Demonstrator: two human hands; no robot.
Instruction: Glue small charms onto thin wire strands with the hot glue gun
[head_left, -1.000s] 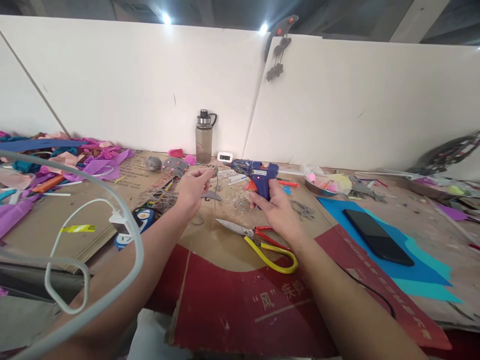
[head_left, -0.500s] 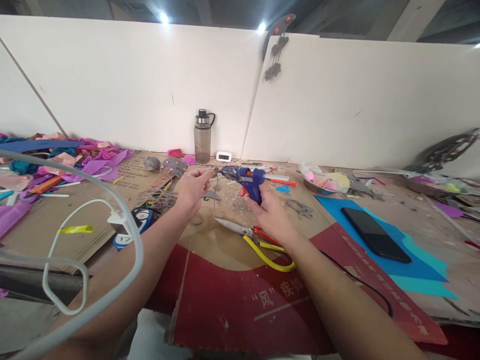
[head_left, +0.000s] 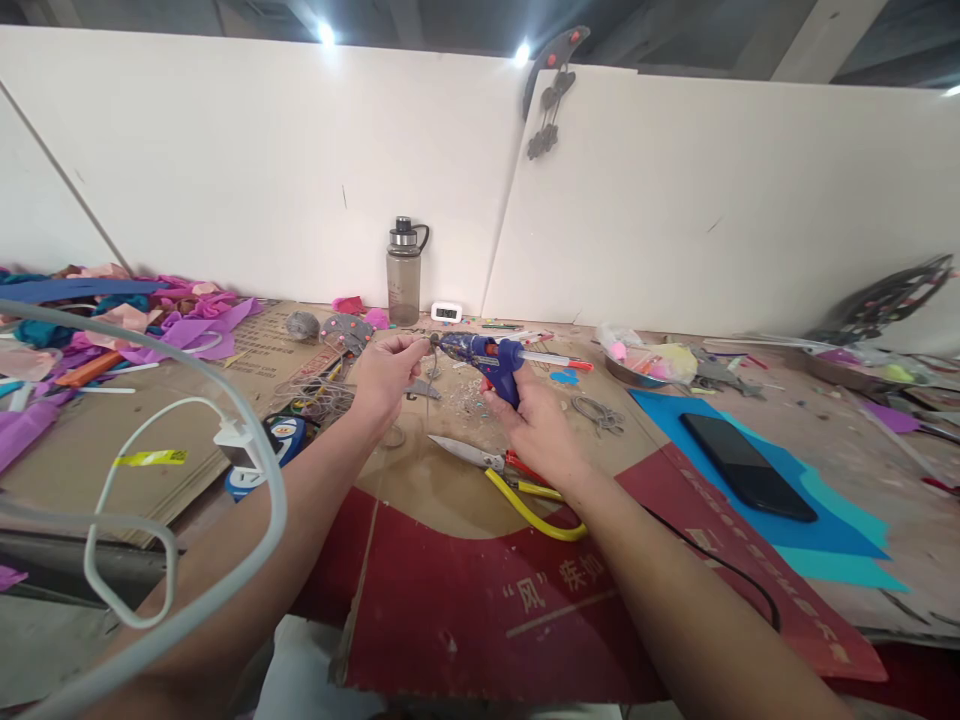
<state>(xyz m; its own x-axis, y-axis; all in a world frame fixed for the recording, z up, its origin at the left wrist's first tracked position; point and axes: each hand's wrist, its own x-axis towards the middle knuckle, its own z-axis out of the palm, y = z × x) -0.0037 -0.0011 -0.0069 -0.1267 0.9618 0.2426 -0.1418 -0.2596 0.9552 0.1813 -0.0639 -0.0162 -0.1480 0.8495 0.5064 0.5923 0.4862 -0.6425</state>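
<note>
Near the centre of the head view, the right hand [head_left: 536,415] grips a blue glue gun [head_left: 480,352] by its handle, the sound place to hold it; it looks light and rigid, its nozzle [head_left: 444,343] likely hot. Just left of that, the left hand [head_left: 388,375] pinches a small dark piece [head_left: 434,340], probably light, best held by the edge away from the gun. Whether they touch, I cannot tell. A thin cord [head_left: 429,388] dangles below; a translucent glue stick [head_left: 544,357] juts rightward.
</note>
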